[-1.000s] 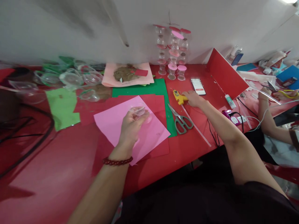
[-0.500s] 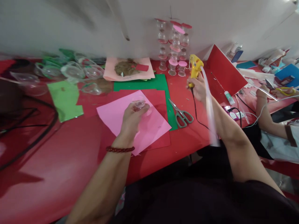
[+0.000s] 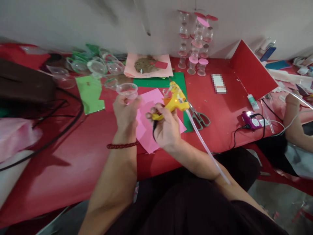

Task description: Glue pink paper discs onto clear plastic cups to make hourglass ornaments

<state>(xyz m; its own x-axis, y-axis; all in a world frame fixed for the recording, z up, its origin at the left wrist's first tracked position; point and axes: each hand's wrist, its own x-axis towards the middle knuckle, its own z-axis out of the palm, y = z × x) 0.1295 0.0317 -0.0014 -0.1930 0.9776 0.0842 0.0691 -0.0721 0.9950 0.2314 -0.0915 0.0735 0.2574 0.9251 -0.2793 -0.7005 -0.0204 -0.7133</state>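
My left hand (image 3: pixel 126 112) is closed around a clear plastic cup (image 3: pixel 127 88), its wide rim facing up. In my right hand (image 3: pixel 168 127) is a yellow hot glue gun (image 3: pixel 176 100), gripped by its handle, with a long clear glue stick (image 3: pixel 207 148) trailing from the back toward my forearm. The gun is to the right of the cup and apart from it. Beneath both hands lies a pink sheet (image 3: pixel 149 143), over red and green sheets (image 3: pixel 181 80). Grey-handled scissors (image 3: pixel 201 119) rest on the green sheet's right edge, partly behind the gun.
Stacked cups with red and pink discs (image 3: pixel 195 42) stand by the wall. Loose clear cups (image 3: pixel 97 67) are at back left, near a light green sheet (image 3: pixel 88 94). A red board (image 3: pixel 254 68), glue bottle (image 3: pixel 253 102) and purple power socket (image 3: pixel 251 120) lie right. A co-worker's arm (image 3: pixel 293 120) is beyond.
My right hand has brought the glue gun left and nearer, from beside the stacked cups to over the pink sheet. My left hand has raised the cup off the sheet. The view has shifted.
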